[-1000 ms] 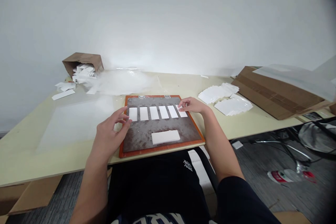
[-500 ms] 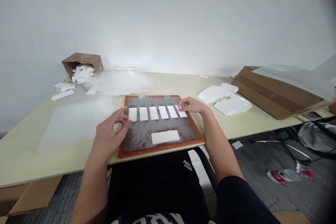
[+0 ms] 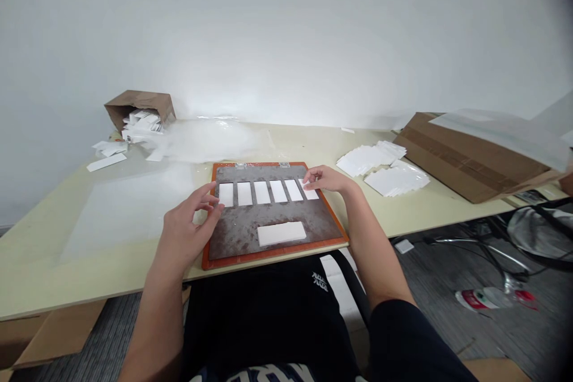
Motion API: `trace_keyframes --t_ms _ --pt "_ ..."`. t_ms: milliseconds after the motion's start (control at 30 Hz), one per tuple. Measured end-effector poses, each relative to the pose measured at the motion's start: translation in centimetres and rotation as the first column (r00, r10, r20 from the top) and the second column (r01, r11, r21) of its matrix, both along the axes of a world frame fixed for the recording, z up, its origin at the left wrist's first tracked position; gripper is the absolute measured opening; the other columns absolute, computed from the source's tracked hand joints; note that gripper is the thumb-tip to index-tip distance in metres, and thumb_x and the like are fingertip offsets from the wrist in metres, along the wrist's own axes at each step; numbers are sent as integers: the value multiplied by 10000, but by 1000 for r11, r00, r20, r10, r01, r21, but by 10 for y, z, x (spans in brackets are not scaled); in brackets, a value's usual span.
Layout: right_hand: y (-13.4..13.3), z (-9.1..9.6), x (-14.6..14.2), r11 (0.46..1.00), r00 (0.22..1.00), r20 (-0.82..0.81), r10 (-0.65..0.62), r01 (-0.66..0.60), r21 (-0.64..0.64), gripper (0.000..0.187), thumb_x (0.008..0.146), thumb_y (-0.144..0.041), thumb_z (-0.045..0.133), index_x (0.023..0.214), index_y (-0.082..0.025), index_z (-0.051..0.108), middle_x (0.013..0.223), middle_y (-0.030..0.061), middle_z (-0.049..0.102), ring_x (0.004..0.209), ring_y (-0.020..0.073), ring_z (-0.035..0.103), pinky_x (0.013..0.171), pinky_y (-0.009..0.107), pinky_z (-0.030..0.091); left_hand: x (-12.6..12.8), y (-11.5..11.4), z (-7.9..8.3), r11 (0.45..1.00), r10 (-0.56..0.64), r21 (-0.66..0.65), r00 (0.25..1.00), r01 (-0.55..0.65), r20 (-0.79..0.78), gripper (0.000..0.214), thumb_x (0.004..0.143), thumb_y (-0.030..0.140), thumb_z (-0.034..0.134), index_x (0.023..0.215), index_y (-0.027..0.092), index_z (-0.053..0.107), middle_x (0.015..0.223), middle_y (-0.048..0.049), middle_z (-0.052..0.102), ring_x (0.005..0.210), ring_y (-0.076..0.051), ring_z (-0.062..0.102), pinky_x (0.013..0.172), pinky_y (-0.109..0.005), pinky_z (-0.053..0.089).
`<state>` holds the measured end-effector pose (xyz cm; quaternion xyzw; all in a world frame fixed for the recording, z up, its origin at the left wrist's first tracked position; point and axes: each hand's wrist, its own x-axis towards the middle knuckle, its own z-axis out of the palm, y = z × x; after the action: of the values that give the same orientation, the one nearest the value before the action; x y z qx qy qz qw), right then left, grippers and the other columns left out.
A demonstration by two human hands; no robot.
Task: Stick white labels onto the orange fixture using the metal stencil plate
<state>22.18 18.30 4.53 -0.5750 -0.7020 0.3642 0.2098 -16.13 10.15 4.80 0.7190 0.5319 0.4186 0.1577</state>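
Observation:
A dark metal plate [image 3: 286, 213] with an orange-red rim [image 3: 264, 259] lies at the table's front edge. Several white rectangular cards [image 3: 262, 193] sit in a row of openings across it. My left hand [image 3: 190, 215] is at the plate's left side, thumb and fingers apart beside the leftmost card [image 3: 226, 194]. At the other end, my right hand [image 3: 329, 180] rests its fingertips on the rightmost card [image 3: 312, 194], fingers loosely apart and partly covering it. Nearer to me on the plate lies a stack of white strips [image 3: 282, 233].
Fanned white cards [image 3: 371, 158] lie at right before a cardboard box [image 3: 474, 158]. A tipped carton [image 3: 166, 106] with white pieces stands at back left, next to clear plastic film [image 3: 210, 140]. A plastic bottle [image 3: 490, 298] lies on the floor.

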Motion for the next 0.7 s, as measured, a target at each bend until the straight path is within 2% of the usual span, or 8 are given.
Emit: trace_keyframes --t_ms 133,333,700 --pt "0 1 0 1000 1000 5 4 -4 -4 364 593 -467 776 804 -182 694 637 -47 493 596 107 445 595 264 330 0 0 0 1000 -4 18 1000 5 -9 435 872 471 544 1255 267 572 947 -9 733 822 -182 696 771 -312 543" --pt "1 0 0 1000 1000 10 7 -7 -3 369 588 -479 776 794 -185 689 623 -48 484 590 108 438 588 264 330 -2 1 -2 1000 1 6 1000 -1 -5 444 866 472 555 1267 281 566 957 0 732 828 -175 697 711 -282 540" --pt "3 -2 1 1000 1000 7 -1 1 -9 357 586 -461 776 793 -184 687 611 -53 483 579 106 437 588 264 326 -2 2 -2 1000 2 15 1000 -2 -6 439 868 468 558 1267 284 566 958 0 732 833 -173 695 707 -277 536"
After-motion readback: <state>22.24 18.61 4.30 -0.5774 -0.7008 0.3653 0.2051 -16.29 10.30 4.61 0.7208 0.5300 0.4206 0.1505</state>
